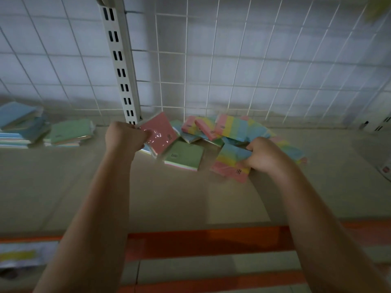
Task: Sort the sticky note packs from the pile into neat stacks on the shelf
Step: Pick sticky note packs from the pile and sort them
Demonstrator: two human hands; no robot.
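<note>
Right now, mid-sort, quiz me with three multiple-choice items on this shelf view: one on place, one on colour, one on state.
1. Where do the sorted stacks sit relative to the pile?
A left
B right
C in front

2. What colour is the pack in the left hand?
A blue
B pink
C yellow

3. What is the right hand doing?
A hanging idle
B pressing flat on the shelf
C holding a striped pack

Answers:
1 A: the stacks lie at the shelf's left end.
2 B: the pink pack is in its grip.
3 C: fingers curl round the striped pack.
</note>
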